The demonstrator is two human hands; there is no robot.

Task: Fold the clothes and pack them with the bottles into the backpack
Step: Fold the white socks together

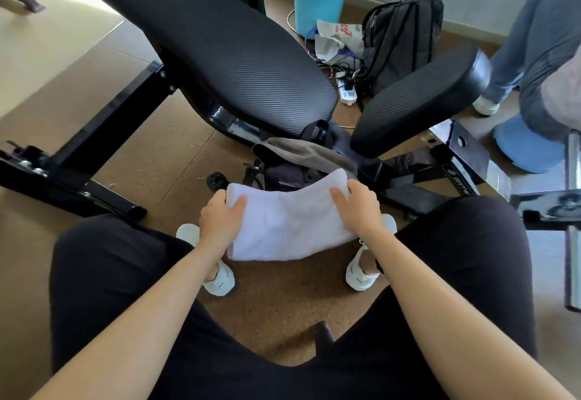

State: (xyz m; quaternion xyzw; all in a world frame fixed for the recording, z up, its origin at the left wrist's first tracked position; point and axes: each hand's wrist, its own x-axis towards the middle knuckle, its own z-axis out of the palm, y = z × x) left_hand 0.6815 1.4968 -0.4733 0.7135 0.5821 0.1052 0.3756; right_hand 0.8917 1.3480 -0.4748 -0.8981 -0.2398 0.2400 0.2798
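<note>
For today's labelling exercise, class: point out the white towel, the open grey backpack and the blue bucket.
white towel (289, 226): head view, middle of its top face.
open grey backpack (301, 149): head view, its folded-back flap.
blue bucket (317, 12): head view, its outer wall.

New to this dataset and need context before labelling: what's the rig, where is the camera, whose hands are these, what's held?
There is no robot here. One wide-angle camera sits on a person's head and looks down at their own arms and knees. The left hand and right hand each grip one end of a folded white cloth, holding it over an open grey fabric backpack that stands on the brown floor. Behind the bag is a black padded weight bench.
</note>
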